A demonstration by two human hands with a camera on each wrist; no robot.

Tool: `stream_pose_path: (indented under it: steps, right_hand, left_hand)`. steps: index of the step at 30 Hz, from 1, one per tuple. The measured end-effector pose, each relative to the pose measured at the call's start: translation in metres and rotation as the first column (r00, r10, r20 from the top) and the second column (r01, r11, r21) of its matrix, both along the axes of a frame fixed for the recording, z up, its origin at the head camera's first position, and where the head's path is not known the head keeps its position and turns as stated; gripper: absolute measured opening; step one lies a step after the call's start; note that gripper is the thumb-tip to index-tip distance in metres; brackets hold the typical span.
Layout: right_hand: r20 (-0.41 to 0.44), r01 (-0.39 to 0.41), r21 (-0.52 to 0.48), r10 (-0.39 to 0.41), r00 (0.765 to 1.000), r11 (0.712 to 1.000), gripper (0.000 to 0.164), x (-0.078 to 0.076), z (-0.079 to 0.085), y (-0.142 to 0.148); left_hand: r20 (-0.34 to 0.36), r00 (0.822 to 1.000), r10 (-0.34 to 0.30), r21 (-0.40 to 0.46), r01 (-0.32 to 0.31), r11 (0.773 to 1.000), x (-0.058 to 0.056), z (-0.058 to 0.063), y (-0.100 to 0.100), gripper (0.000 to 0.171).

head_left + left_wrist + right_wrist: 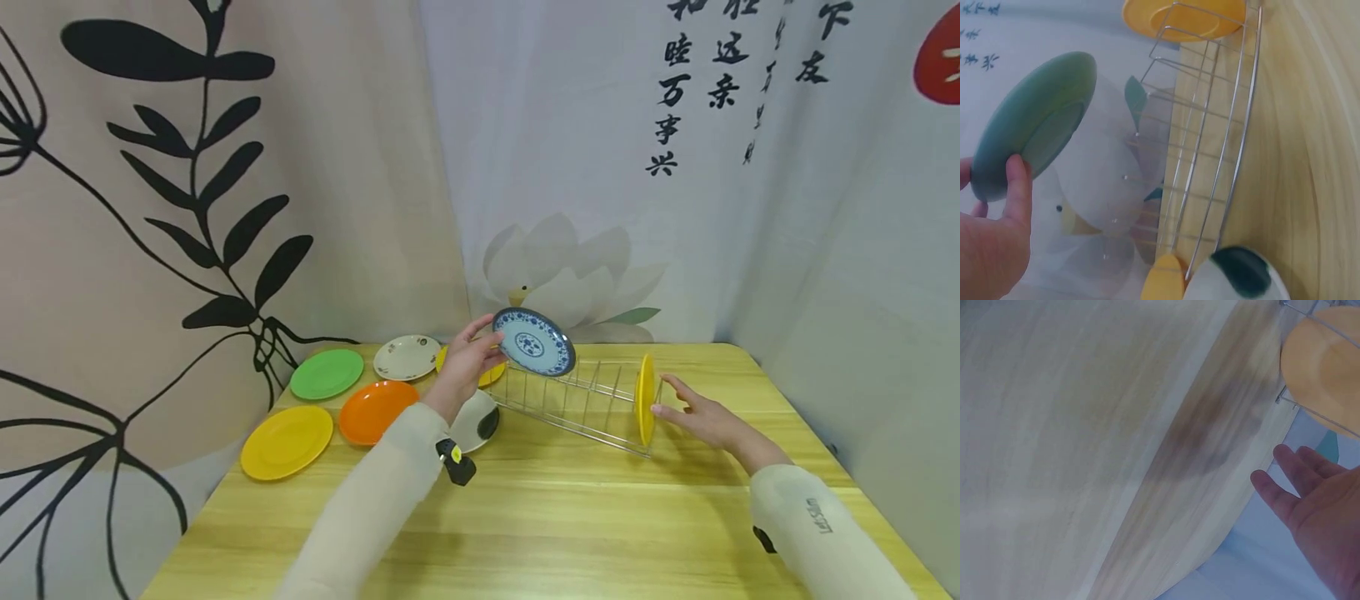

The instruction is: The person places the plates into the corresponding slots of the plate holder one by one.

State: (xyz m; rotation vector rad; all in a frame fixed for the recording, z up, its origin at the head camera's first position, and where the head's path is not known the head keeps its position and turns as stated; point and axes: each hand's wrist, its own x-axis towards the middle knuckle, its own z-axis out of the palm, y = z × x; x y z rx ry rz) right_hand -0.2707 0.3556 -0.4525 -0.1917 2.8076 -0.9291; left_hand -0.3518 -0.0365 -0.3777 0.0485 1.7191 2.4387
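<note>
My left hand [467,367] pinches a plate with a blue floral pattern [534,342] by its edge, holding it tilted above the left part of the wire dish rack [573,404]. The left wrist view shows the same plate [1038,125] from its greenish underside, thumb and fingers at the rim. A yellow plate [645,400] stands upright in the right end of the rack. Beside that end is my right hand [705,417], its fingers spread and loosely bent. In the right wrist view the right hand [1316,500] holds nothing and is apart from the yellow plate [1329,369].
Left of the rack lie a green plate [327,374], a white patterned plate [407,357], an orange plate [377,412], a yellow plate [287,442] and a white plate with a dark patch [472,425]. Another yellow plate [491,375] sits partly behind the left hand. Printed curtains [360,167] hang behind the wooden table [570,533].
</note>
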Motion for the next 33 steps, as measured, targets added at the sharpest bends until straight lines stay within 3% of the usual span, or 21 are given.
stream_pose_path:
  steps: [8,22,33]
  right_hand:
    - [-0.008,-0.008,0.000,0.008,1.000,1.000,0.086,0.002,0.005,-0.004]
    - [0.005,0.013,0.022,-0.013,1.000,1.000,0.087,0.000,0.004,-0.003]
    - [0.022,0.021,0.015,-0.021,1.000,1.000,0.085,-0.001,0.003,-0.004]
  left_hand:
    - [-0.051,0.998,-0.042,0.011,0.043,0.999,-0.006,0.000,0.029,0.051]
    - [-0.094,0.994,-0.060,-0.113,0.049,0.992,-0.005,0.008,0.078,0.048]
    - [-0.104,0.989,-0.102,-0.162,0.084,0.983,-0.002,0.003,0.099,0.048]
